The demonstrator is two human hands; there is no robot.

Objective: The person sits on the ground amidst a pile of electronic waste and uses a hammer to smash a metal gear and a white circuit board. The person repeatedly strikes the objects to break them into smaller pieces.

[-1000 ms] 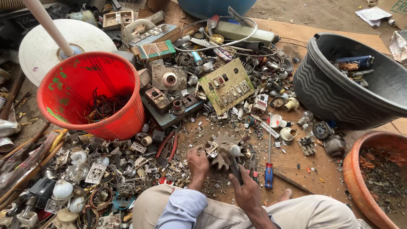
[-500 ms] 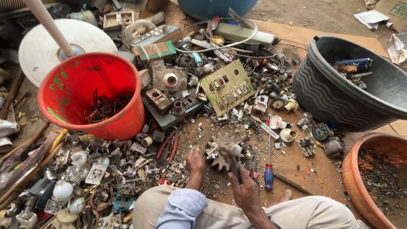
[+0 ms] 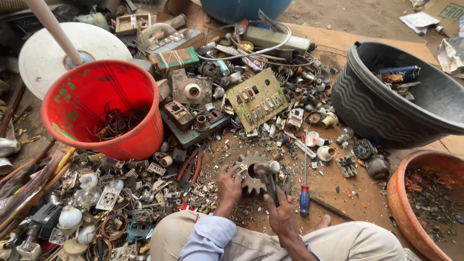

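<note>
The left hand [image 3: 229,184] pinches a small part on the rusty toothed metal gear [image 3: 251,170], lower centre. The right hand [image 3: 281,216] is clenched round the steel-headed hammer [image 3: 267,170]; short, square taps would likely spare the fingers.

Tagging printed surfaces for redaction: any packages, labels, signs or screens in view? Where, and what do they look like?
Brown cardboard box corner: top right edge, dark printed lettering, mostly cut off.
Crumpled white paper sheet: top right on the dirt, faint print.
Dark blue cylindrical can: lying inside the black plastic tub, labelled side up.
No signs or screens visible.
</note>
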